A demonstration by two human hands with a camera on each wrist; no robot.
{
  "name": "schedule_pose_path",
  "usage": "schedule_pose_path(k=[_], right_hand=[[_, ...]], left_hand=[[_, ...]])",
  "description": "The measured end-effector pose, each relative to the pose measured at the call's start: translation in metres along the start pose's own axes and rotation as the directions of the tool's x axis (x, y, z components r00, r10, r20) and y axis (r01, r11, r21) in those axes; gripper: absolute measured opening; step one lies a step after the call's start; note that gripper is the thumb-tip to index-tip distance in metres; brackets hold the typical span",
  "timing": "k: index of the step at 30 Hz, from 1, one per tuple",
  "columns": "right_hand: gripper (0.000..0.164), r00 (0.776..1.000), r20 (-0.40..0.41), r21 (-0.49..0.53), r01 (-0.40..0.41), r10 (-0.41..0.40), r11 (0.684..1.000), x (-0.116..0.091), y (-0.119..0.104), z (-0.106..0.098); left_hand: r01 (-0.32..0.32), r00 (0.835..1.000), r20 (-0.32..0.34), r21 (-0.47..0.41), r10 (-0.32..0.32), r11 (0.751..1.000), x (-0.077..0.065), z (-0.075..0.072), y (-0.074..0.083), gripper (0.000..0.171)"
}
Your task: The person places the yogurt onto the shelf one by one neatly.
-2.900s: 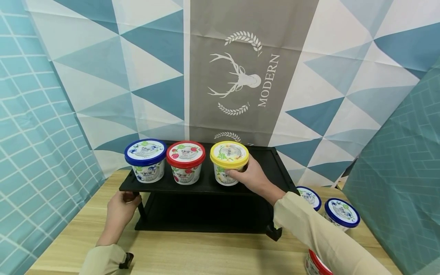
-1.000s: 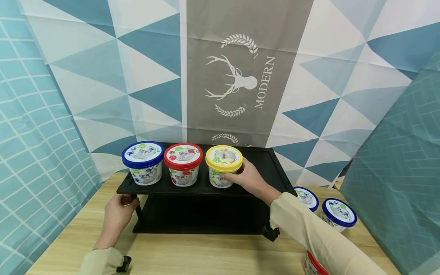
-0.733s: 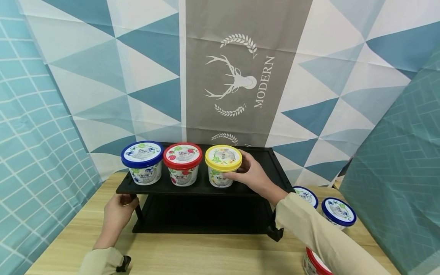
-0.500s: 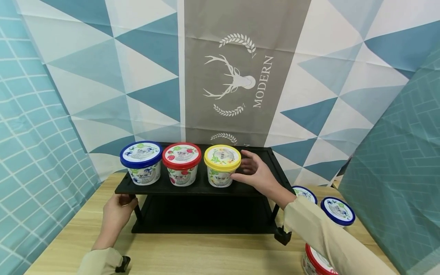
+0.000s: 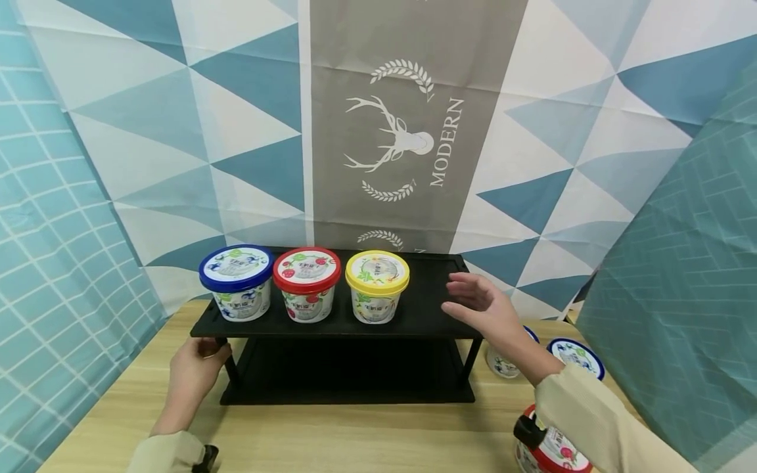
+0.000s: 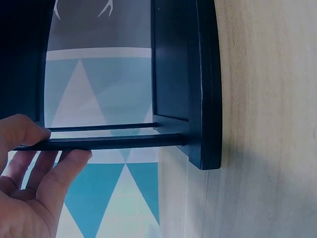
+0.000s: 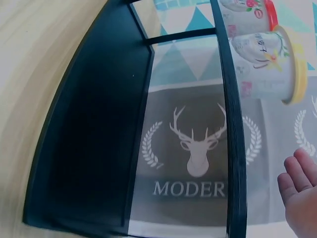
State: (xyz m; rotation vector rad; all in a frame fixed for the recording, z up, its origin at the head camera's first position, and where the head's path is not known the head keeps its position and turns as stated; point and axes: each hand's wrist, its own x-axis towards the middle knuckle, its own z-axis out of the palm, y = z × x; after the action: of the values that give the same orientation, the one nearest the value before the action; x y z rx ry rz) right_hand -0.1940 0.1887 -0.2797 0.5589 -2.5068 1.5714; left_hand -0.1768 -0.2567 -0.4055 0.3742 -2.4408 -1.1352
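A black two-tier rack (image 5: pixel 426 299) stands on the wooden table. Along its top shelf sit three lidded tubs in a row: a blue-lidded tub (image 5: pixel 238 282), a red-lidded tub (image 5: pixel 307 284) and a yellow-lidded tub (image 5: pixel 377 286). My left hand (image 5: pixel 194 371) pinches the rack's front left leg (image 6: pixel 124 143) between thumb and fingers, just under the top shelf. My right hand (image 5: pixel 487 310) is over the shelf's right end, apart from the yellow-lidded tub, its fingers loosely bent around nothing. In the right wrist view, part of that hand (image 7: pixel 302 186) shows at the edge.
Right of the rack, blue-lidded tubs (image 5: pixel 575 355) and a red-lidded tub (image 5: pixel 562 450) stand on the table (image 5: pixel 331 440), partly hidden by my right arm. The lower shelf (image 5: pixel 349 371) bears nothing visible. Patterned cloth (image 5: pixel 390 131) hangs behind and at both sides.
My right hand has let go of the yellow-lidded tub and drawn away to the right. The tub stays on the shelf. My left hand keeps its hold on the leg.
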Motion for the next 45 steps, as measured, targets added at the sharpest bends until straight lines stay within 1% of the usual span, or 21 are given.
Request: schedule_pose_path(k=[5, 10, 14, 20, 24, 26, 29, 31, 35, 37, 40, 43, 45], right_hand=[[0.051, 0.999, -0.041, -0.012, -0.018, 0.017, 1.000, -0.019, 0.006, -0.016], [0.050, 0.994, -0.087, -0.039, -0.072, 0.069, 0.997, -0.042, 0.014, -0.027], [0.048, 0.987, -0.125, -0.063, -0.113, 0.105, 0.992, -0.056, 0.026, -0.036], [0.052, 0.966, -0.185, -0.115, -0.204, 0.181, 0.972, -0.075, 0.044, -0.046], [0.055, 0.952, -0.200, -0.104, -0.257, 0.233, 0.961, -0.089, 0.058, -0.053], [0.056, 0.940, -0.202, -0.087, -0.297, 0.275, 0.951, -0.095, 0.068, -0.057], [0.060, 0.910, -0.202, -0.082, -0.384, 0.362, 0.920, -0.103, 0.082, -0.063], [0.062, 0.892, -0.205, -0.078, -0.425, 0.402, 0.902, -0.108, 0.088, -0.066], [0.065, 0.874, -0.207, -0.082, -0.464, 0.441, 0.882, -0.119, 0.093, -0.070], [0.067, 0.866, -0.205, -0.100, -0.483, 0.457, 0.870, -0.126, 0.095, -0.072], [0.073, 0.840, -0.215, -0.135, -0.531, 0.498, 0.837, -0.137, 0.100, -0.075], [0.076, 0.823, -0.235, -0.181, -0.559, 0.517, 0.809, -0.147, 0.107, -0.077], [0.079, 0.807, -0.236, -0.188, -0.585, 0.542, 0.789, -0.153, 0.113, -0.078]], left_hand=[[-0.007, 1.000, -0.024, 0.023, 0.008, 1.000, 0.001, -0.001, 0.000, 0.023], [-0.014, 1.000, -0.022, 0.028, 0.014, 1.000, 0.001, -0.002, 0.001, 0.024], [-0.014, 1.000, -0.023, 0.029, 0.015, 0.999, 0.001, -0.002, 0.001, 0.024], [-0.014, 1.000, -0.021, 0.033, 0.015, 0.999, 0.001, -0.002, 0.002, 0.024], [-0.017, 1.000, -0.014, 0.035, 0.018, 0.999, 0.002, -0.001, 0.001, 0.024], [-0.021, 1.000, -0.008, 0.038, 0.021, 0.999, 0.002, -0.001, 0.001, 0.025], [-0.023, 1.000, -0.002, 0.042, 0.023, 0.999, 0.002, -0.001, 0.000, 0.027], [-0.018, 1.000, 0.001, 0.047, 0.018, 0.999, 0.002, -0.001, -0.001, 0.028], [-0.005, 1.000, 0.004, 0.049, 0.005, 0.999, 0.003, -0.001, -0.002, 0.028], [-0.001, 1.000, 0.004, 0.050, 0.000, 0.999, 0.002, -0.001, -0.001, 0.028], [0.006, 1.000, 0.007, 0.050, -0.007, 0.999, 0.002, 0.000, -0.001, 0.027], [0.010, 1.000, 0.006, 0.051, -0.010, 0.999, 0.002, 0.001, 0.000, 0.026], [0.013, 1.000, 0.009, 0.054, -0.014, 0.998, 0.002, 0.001, 0.000, 0.026]])
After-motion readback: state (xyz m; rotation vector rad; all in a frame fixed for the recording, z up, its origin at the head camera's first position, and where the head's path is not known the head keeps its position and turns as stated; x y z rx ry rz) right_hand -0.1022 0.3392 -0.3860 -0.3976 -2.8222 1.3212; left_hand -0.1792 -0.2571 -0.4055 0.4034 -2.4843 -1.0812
